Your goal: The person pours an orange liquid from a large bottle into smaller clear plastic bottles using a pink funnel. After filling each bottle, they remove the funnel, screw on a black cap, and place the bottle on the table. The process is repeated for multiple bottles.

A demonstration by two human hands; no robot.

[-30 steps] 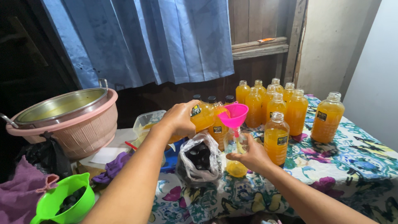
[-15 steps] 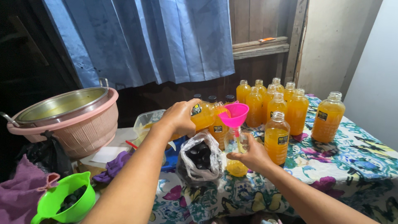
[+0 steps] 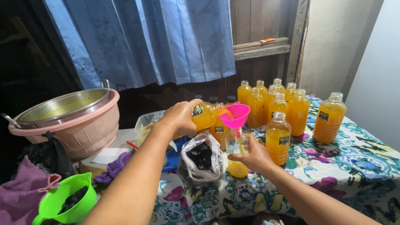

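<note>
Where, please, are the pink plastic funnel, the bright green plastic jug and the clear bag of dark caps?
pink plastic funnel (image 3: 236,115), head view, bowl.
bright green plastic jug (image 3: 79,207), head view, outer wall.
clear bag of dark caps (image 3: 201,157), head view, bag's front.

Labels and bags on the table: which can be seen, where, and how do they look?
Tilted bottle in left hand: small dark label.
Single bottle beside funnel: dark square label.
Far-right bottle: dark label.
Clear plastic bag, front: dark caps inside.

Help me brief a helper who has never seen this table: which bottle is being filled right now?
Start at the floral tablecloth and find the pink funnel near its left end. The bottle beneath it, steadied by the right hand, is nearly empty, unlike the full orange bottles behind.
</note>
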